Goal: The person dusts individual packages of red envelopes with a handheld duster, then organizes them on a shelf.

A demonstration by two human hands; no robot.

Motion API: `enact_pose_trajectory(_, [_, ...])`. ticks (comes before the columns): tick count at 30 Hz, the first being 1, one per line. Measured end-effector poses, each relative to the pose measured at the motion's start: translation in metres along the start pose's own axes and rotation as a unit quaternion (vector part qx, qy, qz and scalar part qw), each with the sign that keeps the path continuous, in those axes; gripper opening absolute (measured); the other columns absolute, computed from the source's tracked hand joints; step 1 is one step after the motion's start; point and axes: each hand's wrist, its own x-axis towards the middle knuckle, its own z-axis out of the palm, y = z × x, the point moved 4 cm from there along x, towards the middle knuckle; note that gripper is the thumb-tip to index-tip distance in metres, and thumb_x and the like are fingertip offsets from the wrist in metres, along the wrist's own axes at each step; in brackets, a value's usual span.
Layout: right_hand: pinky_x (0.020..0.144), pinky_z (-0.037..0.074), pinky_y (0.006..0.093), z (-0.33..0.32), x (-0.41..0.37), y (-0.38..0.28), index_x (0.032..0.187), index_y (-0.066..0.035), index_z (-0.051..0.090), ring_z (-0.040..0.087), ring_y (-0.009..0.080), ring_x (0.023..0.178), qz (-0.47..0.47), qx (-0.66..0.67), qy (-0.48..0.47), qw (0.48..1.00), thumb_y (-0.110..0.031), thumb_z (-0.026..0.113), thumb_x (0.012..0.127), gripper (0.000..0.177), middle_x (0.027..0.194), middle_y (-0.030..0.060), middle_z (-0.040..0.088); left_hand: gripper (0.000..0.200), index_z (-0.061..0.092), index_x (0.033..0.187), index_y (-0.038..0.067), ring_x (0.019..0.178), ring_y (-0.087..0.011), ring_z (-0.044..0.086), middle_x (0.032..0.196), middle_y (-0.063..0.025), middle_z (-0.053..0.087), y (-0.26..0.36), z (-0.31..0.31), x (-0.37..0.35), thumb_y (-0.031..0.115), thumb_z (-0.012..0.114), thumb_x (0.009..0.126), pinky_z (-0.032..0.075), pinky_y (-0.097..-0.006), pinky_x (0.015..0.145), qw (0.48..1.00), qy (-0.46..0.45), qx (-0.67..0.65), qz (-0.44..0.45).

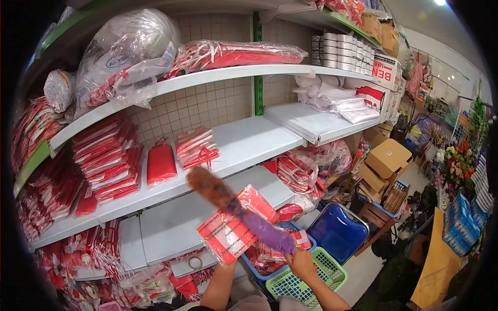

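My right hand (302, 263) is closed around the purple end of a long fluffy duster (236, 207), which is brown-orange at its far tip and blurred by motion. The duster reaches up and left across the view, towards the shelf edge. My left hand (226, 268) supports a flat red-and-white plastic packet (224, 236) with dark print; its fingers are hidden behind it. Another red packet (258, 201) lies against that one, partly behind the duster. Below my hands, a blue basket (262, 276) holds more red packets, with a green basket (332, 267) beside it.
Stacks of red packets (107, 158) and a small pile (196, 147) stand on the middle shelf (244, 137). Bulky plastic bags (127, 57) sit on the shelf above. At right are a blue folding chair (338, 232), cardboard boxes (386, 158) and a yellow board (438, 262).
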Motion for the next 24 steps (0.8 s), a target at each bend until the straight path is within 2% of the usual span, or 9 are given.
enact_pose_trajectory(4, [0.060, 0.045, 0.0494, 0.006, 0.016, 0.004, 0.076, 0.007, 0.056, 0.057, 0.0437, 0.063, 0.075, 0.125, 0.054, 0.988, -0.025, 0.056, 0.082, 0.033, 0.067, 0.0280, 0.056, 0.055, 0.050, 0.119, 0.009, 0.104, -0.0245, 0.053, 0.115, -0.0088, 0.055, -0.003, -0.001, -0.002, 0.052, 0.042, 0.086, 0.041, -0.0420, 0.091, 1.000, 0.001, 0.000, -0.005])
enact_pose_trajectory(7, [0.059, 0.045, 0.0501, 0.031, -0.001, -0.004, 0.082, 0.005, 0.059, 0.057, 0.0445, 0.062, 0.100, 0.086, -0.056, 0.990, -0.027, 0.056, 0.082, 0.032, 0.067, 0.0276, 0.057, 0.055, 0.050, 0.120, 0.009, 0.104, -0.0247, 0.053, 0.115, -0.0089, 0.055, 0.001, 0.001, 0.001, 0.052, 0.042, 0.086, 0.041, -0.0422, 0.091, 1.000, -0.002, 0.003, 0.001])
enact_pose_trajectory(8, [0.056, 0.045, 0.0500, 0.043, -0.012, -0.009, 0.086, 0.002, 0.061, 0.057, 0.0432, 0.059, 0.026, 0.055, -0.097, 0.993, -0.029, 0.056, 0.082, 0.031, 0.066, 0.0255, 0.058, 0.055, 0.050, 0.120, 0.009, 0.104, -0.0247, 0.053, 0.115, -0.0089, 0.055, 0.004, 0.001, 0.003, 0.052, 0.042, 0.086, 0.041, -0.0423, 0.091, 1.000, -0.004, 0.004, 0.002])
enact_pose_trajectory(11, [0.053, 0.045, 0.0459, 0.029, -0.035, -0.042, 0.078, 0.003, 0.060, 0.057, 0.0400, 0.055, -0.121, 0.053, -0.087, 0.987, -0.025, 0.056, 0.081, 0.029, 0.055, 0.0229, 0.054, 0.055, 0.050, 0.120, 0.009, 0.104, -0.0249, 0.053, 0.116, -0.0090, 0.055, 0.010, 0.005, 0.006, 0.051, 0.042, 0.086, 0.041, -0.0425, 0.091, 1.000, -0.009, 0.007, 0.010])
enact_pose_trajectory(12, [0.054, 0.045, 0.0458, 0.023, -0.037, -0.045, 0.081, 0.002, 0.059, 0.057, 0.0392, 0.055, -0.124, 0.018, -0.077, 0.989, -0.023, 0.057, 0.080, 0.025, 0.055, 0.0208, 0.054, 0.055, 0.049, 0.120, 0.009, 0.105, -0.0249, 0.052, 0.116, -0.0090, 0.055, 0.013, 0.006, 0.006, 0.051, 0.042, 0.086, 0.041, -0.0426, 0.091, 1.000, -0.010, 0.007, 0.014])
enact_pose_trajectory(16, [0.052, 0.045, 0.0440, 0.024, -0.027, -0.020, 0.077, 0.003, 0.059, 0.056, 0.0397, 0.053, 0.019, 0.092, -0.045, 0.995, -0.023, 0.058, 0.079, 0.026, 0.055, 0.0215, 0.054, 0.055, 0.049, 0.121, 0.009, 0.105, -0.0251, 0.052, 0.116, -0.0092, 0.055, 0.020, 0.008, 0.010, 0.051, 0.042, 0.086, 0.041, -0.0429, 0.091, 1.000, -0.012, 0.007, 0.023])
enact_pose_trajectory(19, [0.053, 0.045, 0.0436, 0.028, -0.025, -0.020, 0.081, 0.004, 0.058, 0.058, 0.0397, 0.058, 0.060, 0.101, -0.092, 0.989, -0.022, 0.058, 0.079, 0.026, 0.061, 0.0230, 0.057, 0.055, 0.049, 0.121, 0.009, 0.105, -0.0252, 0.052, 0.117, -0.0093, 0.054, 0.021, 0.007, 0.008, 0.051, 0.042, 0.086, 0.041, -0.0431, 0.091, 1.000, -0.012, 0.007, 0.026])
enact_pose_trajectory(22, [0.059, 0.045, 0.0453, 0.027, -0.029, -0.034, 0.089, 0.004, 0.057, 0.058, 0.0405, 0.065, -0.127, 0.028, -0.072, 0.989, -0.022, 0.057, 0.080, 0.027, 0.069, 0.0244, 0.058, 0.055, 0.049, 0.121, 0.009, 0.106, -0.0254, 0.052, 0.117, -0.0094, 0.054, 0.021, 0.004, 0.007, 0.051, 0.042, 0.086, 0.041, -0.0433, 0.091, 1.000, -0.010, 0.007, 0.029])
enact_pose_trajectory(24, [0.062, 0.045, 0.0463, 0.023, -0.019, -0.031, 0.092, 0.004, 0.056, 0.058, 0.0407, 0.068, -0.093, 0.016, -0.096, 0.991, -0.020, 0.057, 0.081, 0.027, 0.071, 0.0245, 0.058, 0.055, 0.048, 0.122, 0.009, 0.106, -0.0255, 0.052, 0.117, -0.0095, 0.054, 0.022, 0.004, 0.005, 0.051, 0.042, 0.086, 0.041, -0.0434, 0.091, 0.999, -0.009, 0.006, 0.030])
